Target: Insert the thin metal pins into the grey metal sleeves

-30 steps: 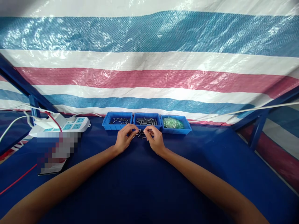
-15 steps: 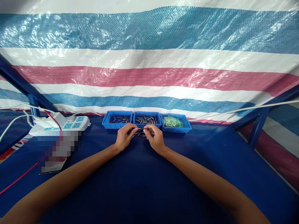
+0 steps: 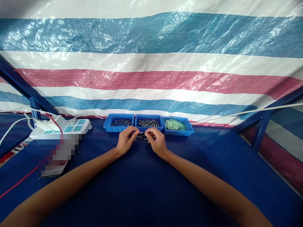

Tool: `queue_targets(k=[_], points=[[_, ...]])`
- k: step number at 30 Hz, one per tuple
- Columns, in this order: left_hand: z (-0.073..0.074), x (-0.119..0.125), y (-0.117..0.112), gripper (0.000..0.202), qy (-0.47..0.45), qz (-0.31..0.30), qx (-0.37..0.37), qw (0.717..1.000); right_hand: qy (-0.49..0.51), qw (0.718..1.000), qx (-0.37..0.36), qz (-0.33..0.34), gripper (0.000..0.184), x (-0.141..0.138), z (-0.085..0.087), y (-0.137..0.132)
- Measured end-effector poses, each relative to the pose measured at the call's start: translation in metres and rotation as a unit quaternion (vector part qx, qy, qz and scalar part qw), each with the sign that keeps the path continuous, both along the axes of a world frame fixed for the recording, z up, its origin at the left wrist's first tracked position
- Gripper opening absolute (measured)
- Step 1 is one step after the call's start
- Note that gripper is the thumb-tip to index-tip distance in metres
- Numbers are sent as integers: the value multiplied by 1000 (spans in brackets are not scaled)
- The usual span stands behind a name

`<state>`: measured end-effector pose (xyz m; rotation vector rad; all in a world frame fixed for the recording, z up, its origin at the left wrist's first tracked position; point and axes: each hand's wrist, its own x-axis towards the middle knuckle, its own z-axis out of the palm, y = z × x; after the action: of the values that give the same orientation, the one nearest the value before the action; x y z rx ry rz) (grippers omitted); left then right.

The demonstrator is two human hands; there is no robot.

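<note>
My left hand is closed in a pinch, thumb against forefinger, just in front of the blue bins. Facing it, my right hand pinches in the same way. A thin, shiny piece seems to run between the two sets of fingertips; it is too small to name. Beneath and between the hands lies a loose pile of thin dark and silvery metal pins on the blue tabletop. Behind the hands stands the middle bin, filled with short dark grey cylinders.
The left bin holds thin metal pins, the right bin pale green clear plastic pieces. A white power strip with plugs and cables sits at left, near a partly pixelated flat object. Striped sheeting hangs behind.
The view has tilted slightly, so everything sits a little lower. Both hands stay pinched at nearly the same place, with fingertips only slightly shifted.
</note>
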<state>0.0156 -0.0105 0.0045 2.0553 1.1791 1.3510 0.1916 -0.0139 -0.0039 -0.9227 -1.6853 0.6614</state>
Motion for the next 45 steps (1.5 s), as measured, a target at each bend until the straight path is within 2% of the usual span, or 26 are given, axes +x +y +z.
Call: queue_targets(k=[4, 13, 25, 28, 38, 45], points=[[0, 0, 0, 20, -17, -4, -8, 1000, -2, 1000, 1, 0, 14, 1, 0, 0], [-1, 1, 0, 16, 9, -15, 37, 999, -1, 1000, 1, -1, 18, 1, 1, 0], [-2, 0, 1, 13, 10, -24, 58, 998, -12, 1000, -3, -8, 24, 1, 2, 1], [-1, 0, 1, 13, 9, -25, 48, 999, -8, 1000, -2, -5, 25, 0, 3, 0], [0, 1, 1, 20, 10, -2, 17, 1000, 37, 999, -5, 15, 11, -1, 0, -2], [1, -1, -1, 21, 18, -10, 16, 1000, 32, 999, -22, 13, 14, -2, 4, -2]])
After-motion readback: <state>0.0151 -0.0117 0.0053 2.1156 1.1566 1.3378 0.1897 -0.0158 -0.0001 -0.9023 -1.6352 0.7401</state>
